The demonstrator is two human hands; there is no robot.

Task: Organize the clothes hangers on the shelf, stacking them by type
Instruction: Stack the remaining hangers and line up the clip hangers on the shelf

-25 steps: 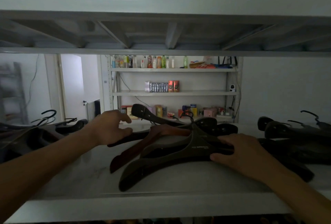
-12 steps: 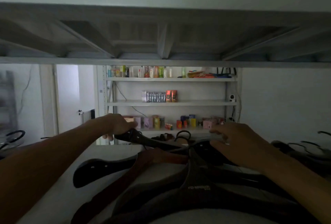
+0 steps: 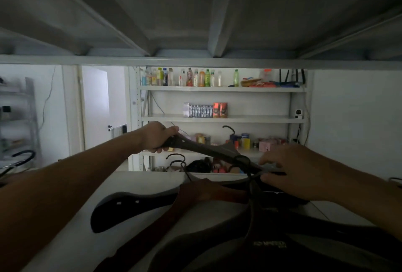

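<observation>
Head view: left hand point(image 3: 157, 136) gripped 1 dark hanger point(image 3: 206, 151) by its end, tilted up off the pile point(image 3: 217, 202) near the shelf point(image 3: 139, 184) back edge. Right hand point(image 3: 298, 171), fingers relaxed, pressed the pile, likely steadying it.

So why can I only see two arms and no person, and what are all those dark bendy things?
The camera sits on the person's head and looks forward, so you see just their own arms reaching into a shelf. There is only this one view. The dark bendy things are clothes hangers lying in a pile on the white shelf: a black hanger, a brown hanger and more, partly on top of each other. The left hand grips one end of a dark hanger and holds that end up off the shelf. The right hand reaches onto the pile with loosely bent fingers; it is too dark to tell if it holds anything. Far behind stands another shelf with bottles and little boxes.
</observation>
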